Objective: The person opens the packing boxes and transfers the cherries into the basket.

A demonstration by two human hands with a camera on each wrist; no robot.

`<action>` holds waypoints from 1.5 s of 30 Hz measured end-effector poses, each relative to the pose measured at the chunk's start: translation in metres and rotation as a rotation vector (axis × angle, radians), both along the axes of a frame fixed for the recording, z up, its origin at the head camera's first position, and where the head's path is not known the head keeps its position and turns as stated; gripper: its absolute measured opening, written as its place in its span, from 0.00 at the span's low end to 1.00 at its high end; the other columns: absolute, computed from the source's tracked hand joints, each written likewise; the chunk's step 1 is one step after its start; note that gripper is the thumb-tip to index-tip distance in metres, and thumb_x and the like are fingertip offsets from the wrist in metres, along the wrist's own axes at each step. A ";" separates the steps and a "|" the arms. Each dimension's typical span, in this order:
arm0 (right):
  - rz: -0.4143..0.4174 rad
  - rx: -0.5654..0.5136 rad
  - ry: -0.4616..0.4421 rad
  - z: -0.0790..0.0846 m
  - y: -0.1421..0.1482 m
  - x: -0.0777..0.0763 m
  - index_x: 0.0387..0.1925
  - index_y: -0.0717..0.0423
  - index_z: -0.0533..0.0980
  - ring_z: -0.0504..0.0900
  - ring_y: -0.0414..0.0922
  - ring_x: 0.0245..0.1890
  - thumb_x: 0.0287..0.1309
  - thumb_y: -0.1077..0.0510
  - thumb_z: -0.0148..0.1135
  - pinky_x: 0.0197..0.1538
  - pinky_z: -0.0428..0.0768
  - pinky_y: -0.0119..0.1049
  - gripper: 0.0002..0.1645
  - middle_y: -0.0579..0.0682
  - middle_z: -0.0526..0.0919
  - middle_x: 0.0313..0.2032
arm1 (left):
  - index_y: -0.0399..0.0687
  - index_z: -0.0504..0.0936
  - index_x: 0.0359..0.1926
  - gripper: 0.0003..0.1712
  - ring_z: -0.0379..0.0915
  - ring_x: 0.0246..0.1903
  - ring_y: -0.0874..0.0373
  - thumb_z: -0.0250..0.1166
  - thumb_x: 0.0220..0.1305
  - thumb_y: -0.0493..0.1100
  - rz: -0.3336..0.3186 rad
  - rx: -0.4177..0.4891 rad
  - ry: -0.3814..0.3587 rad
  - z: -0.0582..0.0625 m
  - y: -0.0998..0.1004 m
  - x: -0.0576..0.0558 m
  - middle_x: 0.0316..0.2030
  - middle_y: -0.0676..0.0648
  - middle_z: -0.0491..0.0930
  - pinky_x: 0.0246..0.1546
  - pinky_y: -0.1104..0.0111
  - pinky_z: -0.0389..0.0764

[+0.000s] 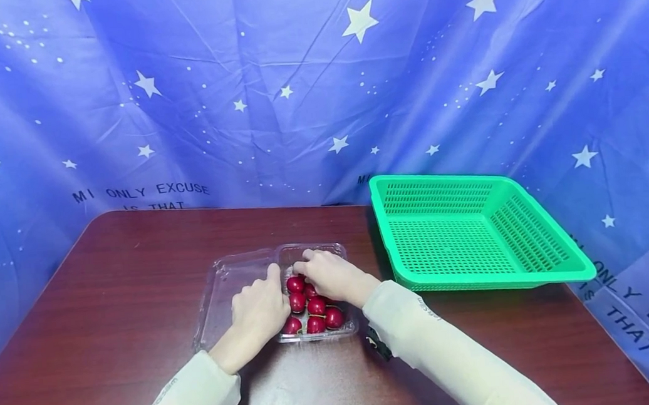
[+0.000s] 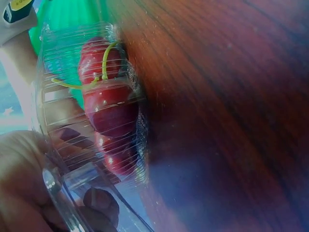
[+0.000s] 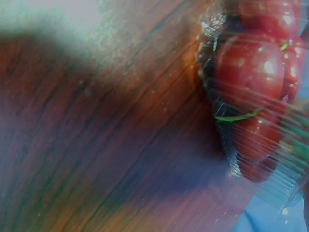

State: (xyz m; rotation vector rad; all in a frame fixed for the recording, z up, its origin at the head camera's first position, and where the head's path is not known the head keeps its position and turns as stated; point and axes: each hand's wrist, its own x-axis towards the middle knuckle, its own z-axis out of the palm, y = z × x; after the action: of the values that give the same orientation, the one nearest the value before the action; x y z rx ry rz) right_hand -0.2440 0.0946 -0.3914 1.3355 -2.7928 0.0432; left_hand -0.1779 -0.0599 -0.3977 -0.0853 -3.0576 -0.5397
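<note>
A clear plastic clamshell box (image 1: 325, 336) lies on the table with its lid (image 1: 215, 307) folded open to the left. Several shiny red cherries (image 1: 334, 318) sit in the box, some with green stems (image 2: 106, 63). My left hand (image 1: 258, 310) grips the box's left edge by the hinge; in the left wrist view its fingertip shows through the plastic. Over the far end of the box, my right hand (image 1: 332, 276) reaches in with bent fingers close to the cherries. Its fingertips are partly hidden, and I cannot tell whether they hold a cherry.
A green plastic basket (image 1: 446, 244) with slotted walls stands at the back right of the brown wooden table (image 1: 127, 291). Behind the table hangs a blue star-print curtain (image 1: 274, 131). A dark strap (image 1: 378, 343) shows at my right wrist.
</note>
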 end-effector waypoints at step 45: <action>-0.062 -0.129 0.039 0.061 0.028 -0.015 0.45 0.52 0.83 0.83 0.49 0.38 0.53 0.66 0.65 0.40 0.84 0.48 0.16 0.54 0.84 0.41 | 0.42 0.66 0.36 0.14 0.79 0.21 0.37 0.60 0.53 0.41 0.007 0.013 0.018 -0.001 -0.001 0.000 0.21 0.34 0.82 0.17 0.48 0.76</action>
State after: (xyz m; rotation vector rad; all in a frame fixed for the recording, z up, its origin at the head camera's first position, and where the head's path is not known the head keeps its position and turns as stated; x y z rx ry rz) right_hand -0.2587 0.1222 -0.3299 1.2072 -2.7443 0.1894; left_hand -0.1784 -0.0610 -0.3987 -0.0786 -3.0350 -0.5552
